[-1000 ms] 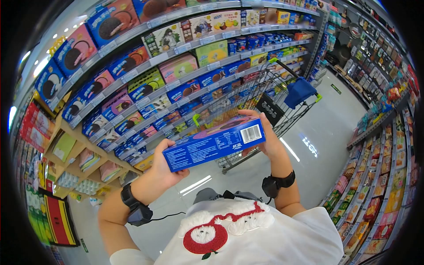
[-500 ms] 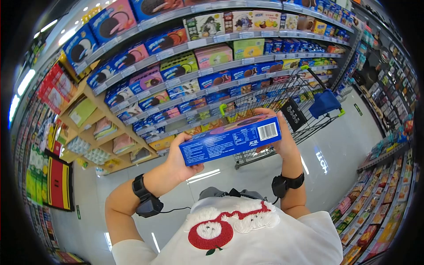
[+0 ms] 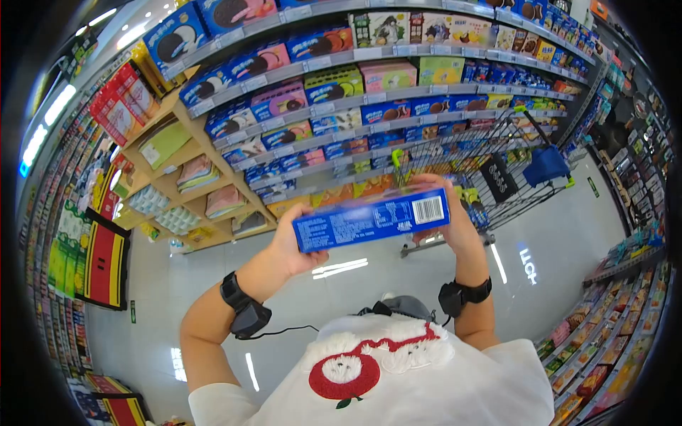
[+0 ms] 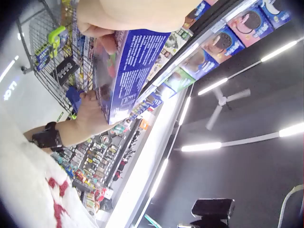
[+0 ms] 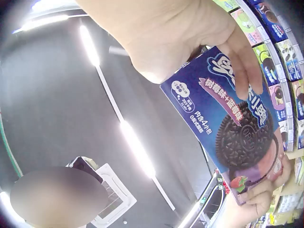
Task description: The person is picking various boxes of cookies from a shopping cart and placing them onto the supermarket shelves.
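A long blue cookie box [image 3: 369, 220] is held up level in front of me, its barcode side towards me. My left hand [image 3: 293, 245] grips its left end and my right hand [image 3: 452, 213] grips its right end. In the left wrist view the box [image 4: 128, 66] runs from my left hand [image 4: 123, 16] down to my right hand [image 4: 88, 118]. The right wrist view shows the box front [image 5: 232, 123] with a dark cookie picture; my right hand [image 5: 190, 33] curls over one end, and my left hand [image 5: 259, 199] holds the far end.
A wire shopping cart [image 3: 497, 177] with a blue seat flap stands just beyond the box on a glossy white floor [image 3: 554, 227]. Shelves [image 3: 341, 92] packed with cookie boxes rise ahead, a wooden end rack [image 3: 177, 184] to the left, more shelving [image 3: 604, 312] on the right.
The box has tipped from slanted to nearly level and sits a little higher. Both hands keep their hold. The view has swung, so the shelves and cart have shifted right.
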`<state>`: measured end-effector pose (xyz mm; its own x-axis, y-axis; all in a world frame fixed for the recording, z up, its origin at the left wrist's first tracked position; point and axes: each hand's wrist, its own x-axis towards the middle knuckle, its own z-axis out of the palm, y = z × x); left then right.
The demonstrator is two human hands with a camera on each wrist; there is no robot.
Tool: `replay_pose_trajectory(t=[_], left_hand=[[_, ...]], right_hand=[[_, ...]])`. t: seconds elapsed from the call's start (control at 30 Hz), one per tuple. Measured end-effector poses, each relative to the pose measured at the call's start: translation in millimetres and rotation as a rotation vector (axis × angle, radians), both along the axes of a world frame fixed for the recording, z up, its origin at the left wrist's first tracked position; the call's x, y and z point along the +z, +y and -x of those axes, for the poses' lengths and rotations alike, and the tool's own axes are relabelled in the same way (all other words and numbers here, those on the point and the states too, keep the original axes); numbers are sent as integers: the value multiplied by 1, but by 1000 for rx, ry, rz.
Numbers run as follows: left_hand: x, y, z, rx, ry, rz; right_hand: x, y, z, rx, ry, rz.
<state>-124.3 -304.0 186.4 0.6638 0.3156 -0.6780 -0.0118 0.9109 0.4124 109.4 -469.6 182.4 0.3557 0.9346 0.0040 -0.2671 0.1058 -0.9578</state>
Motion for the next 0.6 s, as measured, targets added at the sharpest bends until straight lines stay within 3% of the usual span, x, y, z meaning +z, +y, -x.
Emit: replay_pose_trajectory(t=[0.2,0.3,0.6], left_hand=[[-6,4,81,37,-160,10],[0,-14,111,138,-97,32],[-14,-23,190,158,-149,23]], right_hand=[[13,10,63,103,-64,21],[15,12,94,118,-103,36],[10,14,163,192,-89,34]])
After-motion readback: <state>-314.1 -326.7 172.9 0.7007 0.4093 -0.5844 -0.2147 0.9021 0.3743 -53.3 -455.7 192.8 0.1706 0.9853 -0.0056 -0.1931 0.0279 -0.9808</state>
